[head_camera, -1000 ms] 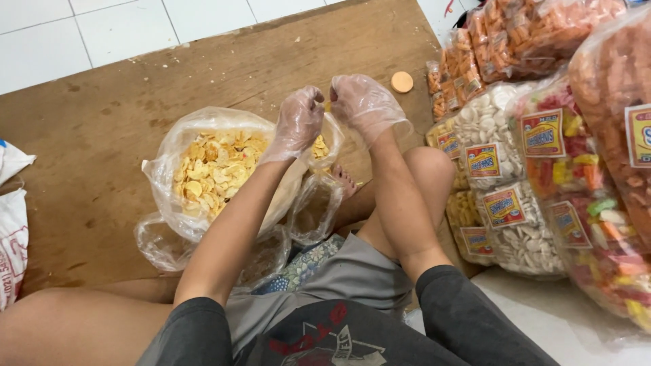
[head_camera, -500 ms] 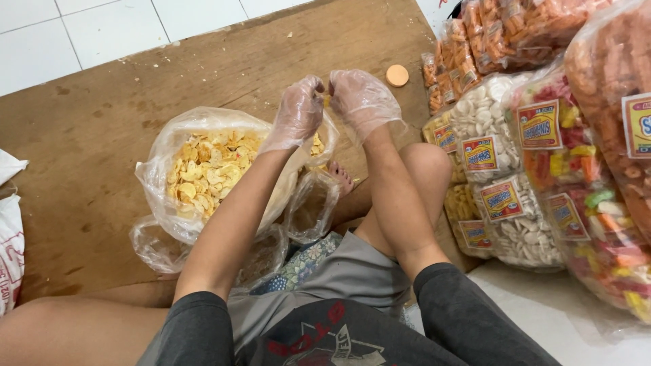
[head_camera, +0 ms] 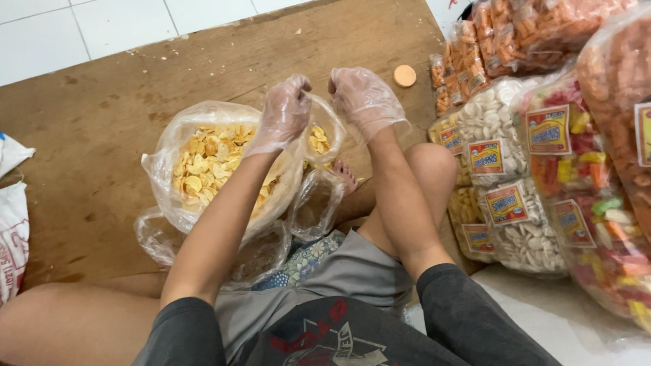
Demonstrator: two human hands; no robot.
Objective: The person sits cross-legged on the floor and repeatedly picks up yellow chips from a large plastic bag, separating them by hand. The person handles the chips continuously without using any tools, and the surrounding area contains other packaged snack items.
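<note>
Both my hands wear thin clear plastic gloves. My left hand [head_camera: 285,112] and my right hand [head_camera: 363,98] pinch opposite sides of the mouth of a small clear bag [head_camera: 323,135] that holds a few yellow chips, hanging between them. Just left of it sits a large open clear bag of yellow chips [head_camera: 203,163] on the wooden board [head_camera: 102,102]. An empty small clear bag [head_camera: 315,203] lies under my hands, near my foot.
Stacked packets of white, orange and multicoloured crackers [head_camera: 536,135] fill the right side. A small round orange lid [head_camera: 405,75] lies on the board beyond my right hand. White sacks [head_camera: 10,224] lie at the left edge. White tiled floor [head_camera: 102,27] shows behind.
My two hands were pressed together at the small bag's top. Now they have pulled apart, holding its mouth open between them.
</note>
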